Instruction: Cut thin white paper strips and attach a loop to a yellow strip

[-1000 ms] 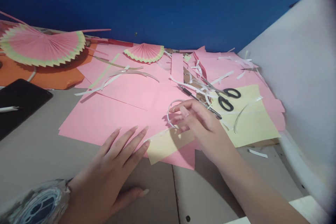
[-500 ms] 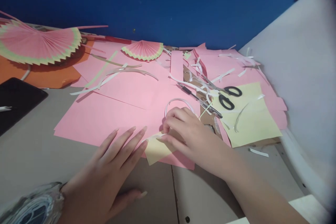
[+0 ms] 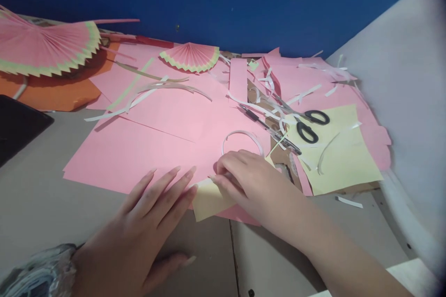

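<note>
My left hand [image 3: 139, 222] lies flat with its fingers stretched out over the front edge of the pink paper [image 3: 153, 148]. Its index fingertip touches the left end of a small pale yellow paper piece [image 3: 211, 199], which has a white band along its upper edge. My right hand [image 3: 247, 185] is closed in a pinch at that band, thumb and fingers together over the yellow piece. A thin white strip [image 3: 244, 132] curls up in a loop behind the right fingers and seems to come from the pinch. The right hand covers the rest of the yellow piece.
Scissors [image 3: 308, 125] and a pen [image 3: 268, 127] lie right of centre, beside a yellow sheet [image 3: 343, 162]. Pleated pink fans, one large [image 3: 49, 44] and one small [image 3: 190, 58], sit at the back. White offcuts [image 3: 308, 95] are scattered about. A black flat object [image 3: 22, 125] is at left.
The view has shifted slightly. My right hand's pinch stays at the white band, its fingers slightly lower. The left hand stays flat in its place.
</note>
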Available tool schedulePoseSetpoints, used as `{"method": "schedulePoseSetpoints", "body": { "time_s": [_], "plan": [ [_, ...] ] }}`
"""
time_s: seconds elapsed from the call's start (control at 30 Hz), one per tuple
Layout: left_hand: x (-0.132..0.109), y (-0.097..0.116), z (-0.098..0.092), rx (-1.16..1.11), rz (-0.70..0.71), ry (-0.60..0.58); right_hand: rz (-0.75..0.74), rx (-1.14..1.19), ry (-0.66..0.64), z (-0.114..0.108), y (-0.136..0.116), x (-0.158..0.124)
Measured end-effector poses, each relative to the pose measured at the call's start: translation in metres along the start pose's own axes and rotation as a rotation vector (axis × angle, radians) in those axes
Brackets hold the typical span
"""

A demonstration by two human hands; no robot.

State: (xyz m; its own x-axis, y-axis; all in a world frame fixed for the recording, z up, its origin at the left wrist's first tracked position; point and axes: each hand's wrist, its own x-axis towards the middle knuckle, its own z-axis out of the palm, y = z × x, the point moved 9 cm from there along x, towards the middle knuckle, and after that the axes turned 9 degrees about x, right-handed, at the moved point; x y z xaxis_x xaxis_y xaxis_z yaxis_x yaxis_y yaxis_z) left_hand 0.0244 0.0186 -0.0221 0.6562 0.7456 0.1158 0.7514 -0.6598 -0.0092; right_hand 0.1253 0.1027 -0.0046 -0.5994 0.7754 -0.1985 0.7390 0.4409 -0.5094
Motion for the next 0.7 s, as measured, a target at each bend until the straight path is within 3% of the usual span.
{"method": "schedulePoseSetpoints", "body": {
  "time_s": [0.13, 0.3, 0.57, 0.7],
  "plan": [
    [0.000, -0.003, 0.004, -0.013, -0.046, -0.039, -0.035, -0.066, 0.006, 0.007, 0.000, 0.001],
    [-0.001, 0.000, 0.005, 0.000, 0.010, -0.024, -0.045, -0.152, 0.036, 0.008, -0.001, -0.001],
    [-0.001, -0.001, 0.004, -0.033, -0.067, -0.023, -0.022, -0.159, 0.039, 0.013, 0.002, 0.001],
    [-0.001, 0.000, 0.006, -0.042, -0.037, -0.049, -0.016, -0.174, 0.046, 0.013, 0.003, 0.000]
  ]
}}
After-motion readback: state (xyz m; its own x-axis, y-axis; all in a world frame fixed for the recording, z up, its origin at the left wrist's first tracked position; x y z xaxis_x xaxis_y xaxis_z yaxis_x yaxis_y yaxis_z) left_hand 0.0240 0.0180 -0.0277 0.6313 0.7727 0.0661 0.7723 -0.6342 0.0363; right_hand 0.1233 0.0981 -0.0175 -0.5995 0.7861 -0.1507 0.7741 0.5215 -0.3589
